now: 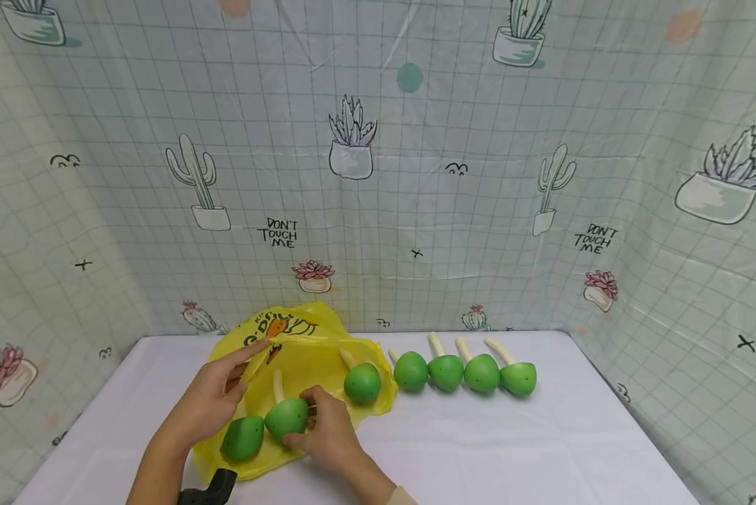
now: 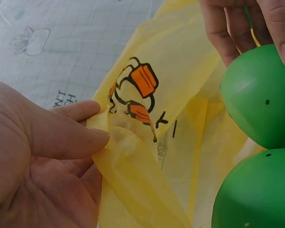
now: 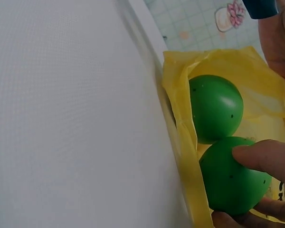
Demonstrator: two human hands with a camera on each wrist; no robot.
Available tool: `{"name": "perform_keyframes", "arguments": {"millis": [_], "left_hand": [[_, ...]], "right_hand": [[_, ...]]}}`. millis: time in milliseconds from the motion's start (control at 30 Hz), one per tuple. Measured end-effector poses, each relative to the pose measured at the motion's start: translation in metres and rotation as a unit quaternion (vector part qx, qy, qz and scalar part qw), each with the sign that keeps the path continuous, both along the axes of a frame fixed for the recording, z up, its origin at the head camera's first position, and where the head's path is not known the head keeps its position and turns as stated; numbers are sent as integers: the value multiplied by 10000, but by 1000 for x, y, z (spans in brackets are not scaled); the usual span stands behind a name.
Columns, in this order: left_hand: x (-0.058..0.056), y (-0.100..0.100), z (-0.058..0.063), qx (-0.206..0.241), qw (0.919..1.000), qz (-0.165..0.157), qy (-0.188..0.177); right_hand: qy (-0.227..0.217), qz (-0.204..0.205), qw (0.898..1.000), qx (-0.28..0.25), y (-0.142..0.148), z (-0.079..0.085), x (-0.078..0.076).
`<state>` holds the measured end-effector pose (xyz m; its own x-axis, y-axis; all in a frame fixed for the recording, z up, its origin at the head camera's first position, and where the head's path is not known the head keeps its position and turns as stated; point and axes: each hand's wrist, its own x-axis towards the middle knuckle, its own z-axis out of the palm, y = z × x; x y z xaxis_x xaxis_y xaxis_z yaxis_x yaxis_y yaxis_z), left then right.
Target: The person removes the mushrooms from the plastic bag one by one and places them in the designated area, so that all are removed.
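A yellow plastic bag (image 1: pixel 327 358) lies on the table with its mouth spread toward me. My left hand (image 1: pixel 210 400) pinches the bag's edge between thumb and fingers, plainest in the left wrist view (image 2: pixel 42 142). Inside the mouth, my right hand (image 1: pixel 330 428) grips the rounded cap of a green toy mushroom (image 1: pixel 287 415) with black dots and a pale stem. Touching it on the left is another toy mushroom (image 1: pixel 243 439), its stem not visible. A third toy mushroom (image 1: pixel 362 383) sits at the bag's right side, stem pointing back.
Several green toy mushrooms (image 1: pixel 445 372) lie in a row right of the bag, stems toward the back. A white cloth covers the table (image 1: pixel 510 449). Behind and at both sides hangs a checked curtain (image 1: pixel 416 210) printed with cactus pots.
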<state>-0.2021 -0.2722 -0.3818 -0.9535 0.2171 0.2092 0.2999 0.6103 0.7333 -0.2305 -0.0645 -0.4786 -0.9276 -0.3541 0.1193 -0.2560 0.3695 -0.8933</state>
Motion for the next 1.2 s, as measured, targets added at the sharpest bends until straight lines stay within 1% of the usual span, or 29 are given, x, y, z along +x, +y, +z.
{"name": "perform_keyframes", "arguments": {"millis": [200, 300, 467, 767, 1033, 1200], "left_hand": [[0, 1, -2, 14, 10000, -37, 34], [0, 1, -2, 13, 10000, -53, 64], [0, 1, -1, 22, 10000, -26, 14], [0, 2, 1, 53, 9999, 6, -103], [0, 2, 1, 63, 10000, -38, -11], [0, 2, 0, 76, 10000, -18, -40]], "right_hand": [[-141, -11, 9999, -60, 2, 4, 0], [-174, 0, 9997, -157, 4, 7, 1], [-164, 74, 9994, -295, 6, 12, 3], [20, 182, 9990, -413, 13, 25, 5], [295, 251, 9981, -476, 18, 37, 5], [364, 299, 9977, -483, 21, 46, 6]]}}
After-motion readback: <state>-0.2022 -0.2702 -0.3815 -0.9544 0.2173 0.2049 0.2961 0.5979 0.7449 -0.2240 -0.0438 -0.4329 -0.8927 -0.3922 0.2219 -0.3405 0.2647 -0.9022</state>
